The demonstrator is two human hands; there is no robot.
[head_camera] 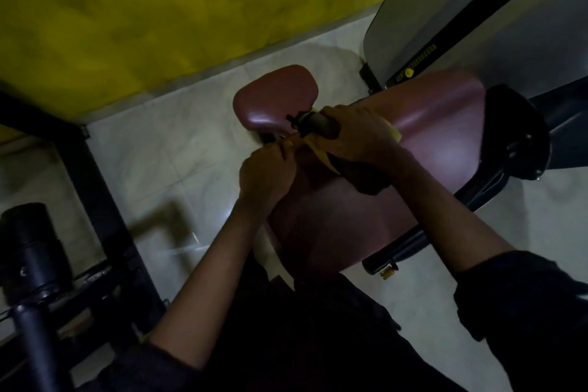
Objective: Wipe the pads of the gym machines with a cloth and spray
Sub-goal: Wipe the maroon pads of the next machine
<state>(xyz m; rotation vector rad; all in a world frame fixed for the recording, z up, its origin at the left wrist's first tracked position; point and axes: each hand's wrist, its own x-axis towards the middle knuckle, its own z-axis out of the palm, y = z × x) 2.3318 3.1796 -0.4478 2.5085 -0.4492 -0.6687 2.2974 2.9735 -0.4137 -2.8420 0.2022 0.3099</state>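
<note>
Cloth (322, 153) and spray bottle (313, 124) gripped by right hand (358, 137) — left hand (267, 169) pinches cloth.

Clearance around the maroon vinyl seat pad (334, 223)
Open pale tiled floor (159, 153) lies left of it. A black steel frame post (92, 169) and black cylindrical roller (31, 248) bound that side; a grey machine shroud (423, 9) closes the far right.

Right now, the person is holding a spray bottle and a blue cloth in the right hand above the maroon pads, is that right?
Not quite. The cloth is yellow, not blue. The head view shows the right hand gripping the spray bottle and the yellow cloth together above the maroon pads. The left hand seems to pinch its end.
</note>
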